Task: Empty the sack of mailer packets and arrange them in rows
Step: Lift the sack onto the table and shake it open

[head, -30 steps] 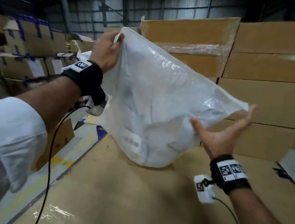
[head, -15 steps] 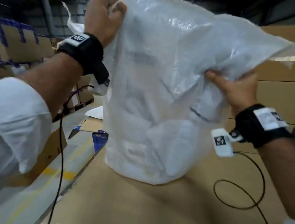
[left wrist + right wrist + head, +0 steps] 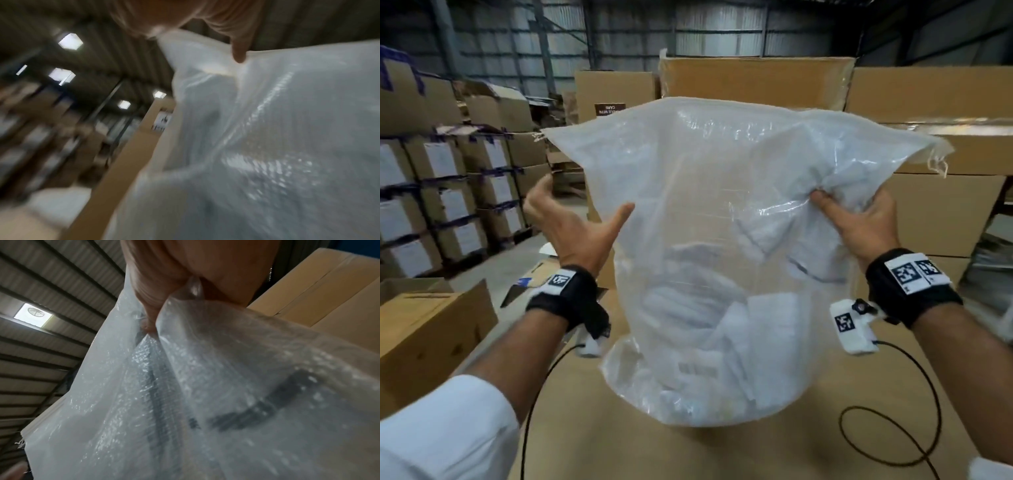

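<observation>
I'm bunching the floppy, slippery woven sack (image 3: pixel 709 212) in my right hand (image 3: pixel 866 226); left hand (image 3: pixel 575 229) is hovering spread, holding nothing, packets (image 3: pixel 688 308) sagging low.

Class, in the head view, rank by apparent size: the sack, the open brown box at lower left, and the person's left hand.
1. sack
2. brown box
3. left hand, though it is nearer the camera than the box.
</observation>
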